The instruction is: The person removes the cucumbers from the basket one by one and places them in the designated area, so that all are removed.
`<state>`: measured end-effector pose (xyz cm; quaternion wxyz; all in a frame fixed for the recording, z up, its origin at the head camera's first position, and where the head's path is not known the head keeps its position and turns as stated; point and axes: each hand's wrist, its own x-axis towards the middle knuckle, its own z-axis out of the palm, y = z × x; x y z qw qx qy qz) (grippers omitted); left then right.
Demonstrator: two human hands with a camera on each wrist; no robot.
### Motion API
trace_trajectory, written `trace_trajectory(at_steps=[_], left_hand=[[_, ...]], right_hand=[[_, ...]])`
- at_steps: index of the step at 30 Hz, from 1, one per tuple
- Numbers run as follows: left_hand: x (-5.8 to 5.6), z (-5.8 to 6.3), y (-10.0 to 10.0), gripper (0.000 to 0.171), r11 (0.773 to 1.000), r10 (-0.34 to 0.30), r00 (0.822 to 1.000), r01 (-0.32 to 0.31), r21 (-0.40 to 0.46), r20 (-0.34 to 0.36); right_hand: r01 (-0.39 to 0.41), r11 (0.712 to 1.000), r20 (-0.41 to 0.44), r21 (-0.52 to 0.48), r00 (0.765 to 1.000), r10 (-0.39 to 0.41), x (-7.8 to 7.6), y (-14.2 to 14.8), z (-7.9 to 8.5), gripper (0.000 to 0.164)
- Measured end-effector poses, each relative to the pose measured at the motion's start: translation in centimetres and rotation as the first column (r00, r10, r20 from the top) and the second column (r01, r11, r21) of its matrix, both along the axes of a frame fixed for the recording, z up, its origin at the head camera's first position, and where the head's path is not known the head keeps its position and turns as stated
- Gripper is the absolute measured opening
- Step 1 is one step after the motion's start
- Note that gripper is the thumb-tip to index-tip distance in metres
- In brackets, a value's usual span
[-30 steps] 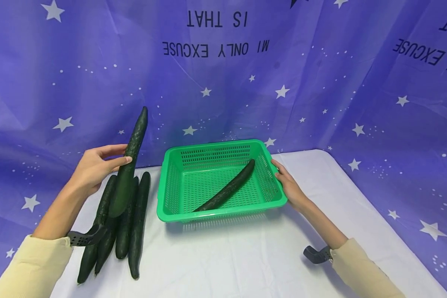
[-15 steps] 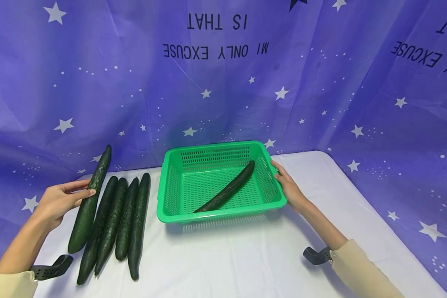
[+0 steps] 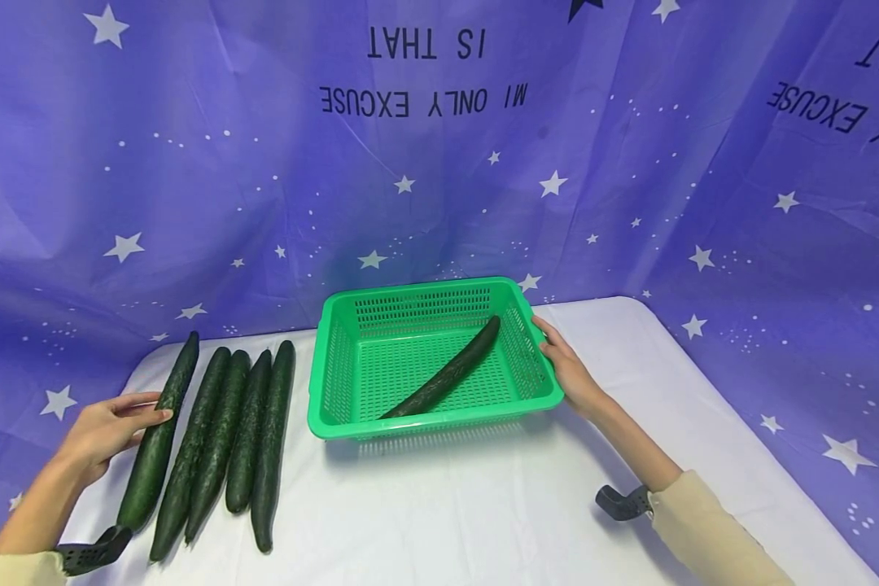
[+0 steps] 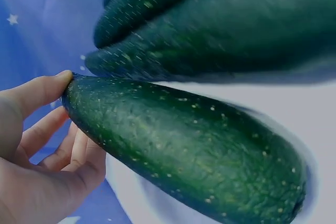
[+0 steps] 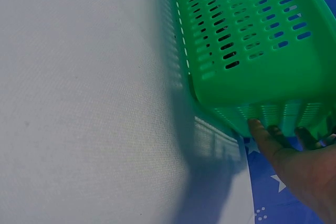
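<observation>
My left hand point(image 3: 102, 435) pinches a dark green cucumber point(image 3: 157, 443) between thumb and fingers at the left of the table. In the left wrist view, the thumb lies at the narrow, far end of this cucumber point(image 4: 184, 140) as seen from there. Just right of it, several more cucumbers point(image 3: 216, 439) lie side by side. A green plastic basket point(image 3: 439, 423) stands mid-table with one cucumber point(image 3: 450, 374) slanting inside. My right hand point(image 3: 575, 374) touches the basket's right end; in the right wrist view its fingers point(image 5: 268, 140) meet the outer wall, partly in shadow.
A white cloth point(image 3: 439, 513) covers the table. Behind it and at the right hangs a purple curtain point(image 3: 439, 187) printed with stars and letters. A dark wrist strap point(image 3: 623, 502) sits at each sleeve.
My left hand has carried its cucumber leftward and down, from over the others to the left end of their row. The right hand and basket have stayed in place.
</observation>
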<state>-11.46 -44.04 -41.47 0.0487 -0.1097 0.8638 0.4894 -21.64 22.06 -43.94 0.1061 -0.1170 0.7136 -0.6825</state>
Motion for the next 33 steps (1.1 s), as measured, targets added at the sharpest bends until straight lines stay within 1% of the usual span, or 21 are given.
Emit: trace_trajectory(at_steps=[1,4,6,8,13,17,21,24,29,33], left_hand=[[0.0,-0.2,-0.1,0.020,1.000,0.003,1.000,-0.003,-0.015,0.002],[-0.2,-0.8,-0.4,0.031,0.999,0.014,1.000,-0.013,-0.053,0.011],[-0.4,-1.1,-0.4,0.035,0.997,0.019,1.000,-0.018,-0.074,0.017],[-0.6,-1.3,-0.4,0.047,0.996,0.012,1.000,-0.010,-0.091,0.022],[-1.2,-1.7,0.1,0.064,0.994,-0.018,0.999,0.021,-0.106,0.035],[-1.3,-2.0,0.3,0.067,0.991,-0.029,0.997,0.038,-0.126,0.072],[-1.4,-2.0,0.2,0.070,0.991,-0.042,0.993,0.055,-0.121,0.109],[-1.3,-1.9,0.1,0.069,0.993,-0.048,0.992,0.060,-0.101,0.117],[-1.2,-1.7,-0.4,0.059,0.997,-0.040,0.991,0.049,-0.061,0.127],[-1.2,-1.8,-0.6,0.061,0.997,-0.036,0.990,0.045,-0.064,0.135]], right_hand=[[0.001,1.000,0.001,-0.001,1.000,-0.001,0.0,0.0,0.0,0.054],[0.001,1.000,0.001,-0.002,1.000,-0.001,0.0,0.0,0.0,0.054],[0.000,1.000,0.000,-0.003,1.000,0.000,0.1,0.0,0.0,0.054],[-0.001,1.000,0.000,-0.003,1.000,0.001,0.1,0.0,0.0,0.054],[0.002,1.000,0.001,-0.002,1.000,-0.002,0.0,0.1,0.0,0.053],[-0.007,1.000,0.000,-0.006,1.000,0.007,-0.1,0.1,0.0,0.054],[-0.011,1.000,0.001,-0.003,1.000,0.011,-0.1,0.2,0.1,0.054],[-0.012,1.000,-0.001,0.007,1.000,0.012,-0.1,0.2,0.2,0.054],[-0.020,1.000,-0.001,0.010,1.000,0.020,-0.1,0.2,0.2,0.054],[-0.027,1.000,0.004,0.006,1.000,0.027,-0.1,0.2,0.2,0.054]])
